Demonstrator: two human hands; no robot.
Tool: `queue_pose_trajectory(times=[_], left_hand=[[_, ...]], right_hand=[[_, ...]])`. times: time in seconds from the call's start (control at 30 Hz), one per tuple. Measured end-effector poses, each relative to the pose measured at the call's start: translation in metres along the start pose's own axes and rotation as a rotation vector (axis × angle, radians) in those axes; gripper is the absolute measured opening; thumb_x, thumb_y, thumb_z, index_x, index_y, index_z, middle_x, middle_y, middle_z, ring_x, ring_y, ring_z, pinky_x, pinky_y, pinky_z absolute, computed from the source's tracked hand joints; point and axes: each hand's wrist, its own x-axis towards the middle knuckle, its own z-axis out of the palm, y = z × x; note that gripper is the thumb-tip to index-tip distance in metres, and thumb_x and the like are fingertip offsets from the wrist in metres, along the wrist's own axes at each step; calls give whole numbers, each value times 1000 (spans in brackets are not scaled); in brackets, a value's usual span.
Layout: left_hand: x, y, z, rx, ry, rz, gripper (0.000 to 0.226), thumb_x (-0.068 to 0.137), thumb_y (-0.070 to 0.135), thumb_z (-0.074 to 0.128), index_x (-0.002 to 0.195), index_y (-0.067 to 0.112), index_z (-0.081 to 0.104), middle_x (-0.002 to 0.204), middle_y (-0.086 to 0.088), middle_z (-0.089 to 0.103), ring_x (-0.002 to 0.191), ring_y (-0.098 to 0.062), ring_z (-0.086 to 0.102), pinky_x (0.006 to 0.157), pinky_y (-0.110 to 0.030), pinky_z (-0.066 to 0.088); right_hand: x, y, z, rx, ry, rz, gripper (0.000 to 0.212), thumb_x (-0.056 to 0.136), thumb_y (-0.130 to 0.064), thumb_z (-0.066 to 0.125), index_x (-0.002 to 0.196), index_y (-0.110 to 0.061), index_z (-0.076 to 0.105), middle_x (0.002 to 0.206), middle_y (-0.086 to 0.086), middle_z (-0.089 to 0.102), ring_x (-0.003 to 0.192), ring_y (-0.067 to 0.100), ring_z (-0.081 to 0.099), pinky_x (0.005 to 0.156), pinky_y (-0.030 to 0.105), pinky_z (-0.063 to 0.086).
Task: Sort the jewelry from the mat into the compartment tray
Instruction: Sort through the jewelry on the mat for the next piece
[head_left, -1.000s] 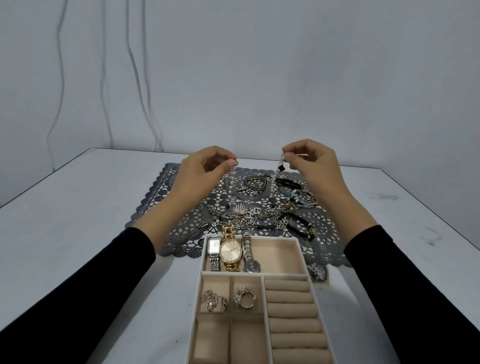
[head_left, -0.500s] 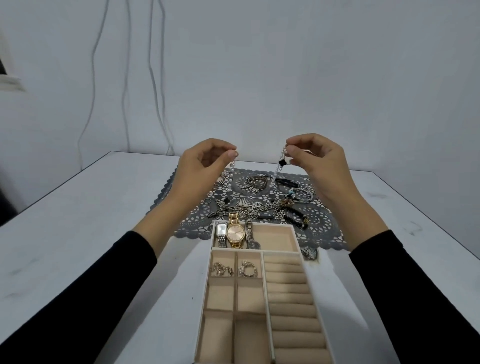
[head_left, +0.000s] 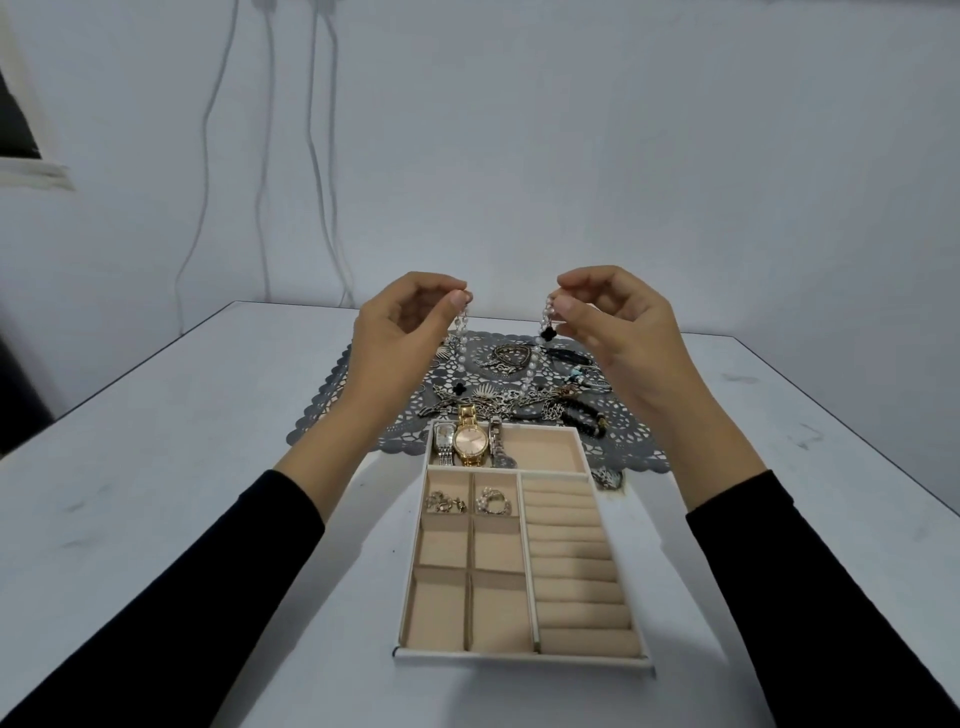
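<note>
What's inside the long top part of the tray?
Three watches at its left end: a silver watch, a gold watch, a slim watch. The lining under them is covered.

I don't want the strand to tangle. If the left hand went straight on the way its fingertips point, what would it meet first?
The left hand points sideways at the right hand, so it would probably meet the pearl necklace end pinched there first, though depth is unclear.

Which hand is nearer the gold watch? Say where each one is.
Left. The left hand, pinching the pearl necklace, is raised beyond the gold watch, slightly to its left; the right hand, pinching its other end, is farther to the right.
</note>
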Motion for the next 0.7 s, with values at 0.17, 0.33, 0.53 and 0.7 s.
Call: queue_pose_trajectory(times=[0.17,0.33,0.53,0.7], left_hand=[[-3,3,1,-20,18,13,7,90,11,68,96,15,70,92,1,74,94,-13,70,84,-20,53],[-4,3,1,-36,24,22,9,90,10,68,95,17,70,92,2,74,96,-15,70,87,-23,54],[-4,3,1,-47,43,22,8,90,11,69,98,13,69,94,-1,74,97,-17,71,86,-22,54],[-4,3,-1,-50,54,19,9,90,10,68,99,9,69,94,-1,73,97,-16,71,85,-21,53]], right_hand=[[-6,-7,4,80,-65,3,19,85,3,63,98,-11,64,87,2,66,82,15,65,79,28,53],[-14,-13,10,154,-131,11,20,82,3,63,98,-9,63,85,3,65,79,13,65,74,24,53],[-22,-13,17,214,-212,46,23,76,-1,63,98,-6,61,82,1,68,75,12,64,73,23,54],[-27,-4,20,163,-282,92,24,76,-3,65,99,-7,62,85,5,66,77,14,64,76,26,54]])
